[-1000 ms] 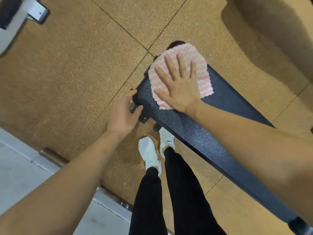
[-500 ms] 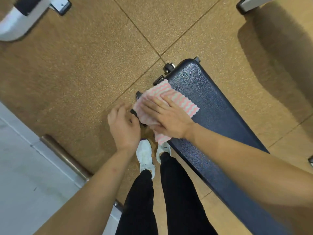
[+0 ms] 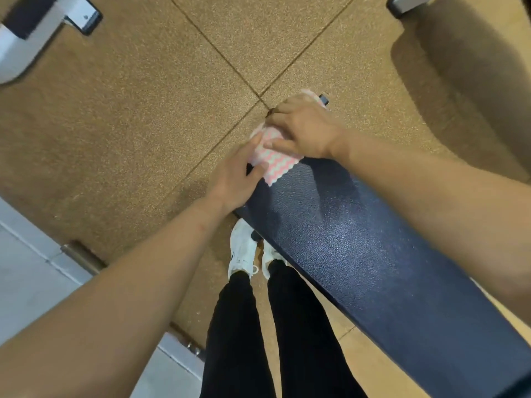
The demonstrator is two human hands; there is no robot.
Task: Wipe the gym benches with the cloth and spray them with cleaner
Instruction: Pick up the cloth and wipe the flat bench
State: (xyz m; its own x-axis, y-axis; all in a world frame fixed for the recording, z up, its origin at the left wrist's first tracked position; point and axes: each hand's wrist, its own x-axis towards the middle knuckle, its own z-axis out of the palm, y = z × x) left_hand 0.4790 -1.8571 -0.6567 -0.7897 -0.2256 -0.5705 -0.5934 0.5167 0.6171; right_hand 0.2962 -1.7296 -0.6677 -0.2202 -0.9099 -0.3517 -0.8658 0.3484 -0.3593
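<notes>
A dark blue padded gym bench (image 3: 359, 254) runs from the lower right up to the middle of the view. A pink and white wavy-striped cloth (image 3: 273, 160) lies over the bench's far end. My right hand (image 3: 304, 130) presses down on the cloth, fingers curled over the bench end. My left hand (image 3: 238, 173) grips the bench's left edge and touches the cloth's near corner. No spray bottle is in view.
Brown speckled rubber floor tiles (image 3: 143, 124) surround the bench. My legs in black trousers and white shoes (image 3: 242, 248) stand beside the bench's left side. A white machine base (image 3: 26, 38) sits top left. A grey floor strip with a metal rail (image 3: 83, 257) lies lower left.
My right hand has slid the cloth from the bench's left edge up over its far end. My left hand has moved up the edge onto the cloth's corner.
</notes>
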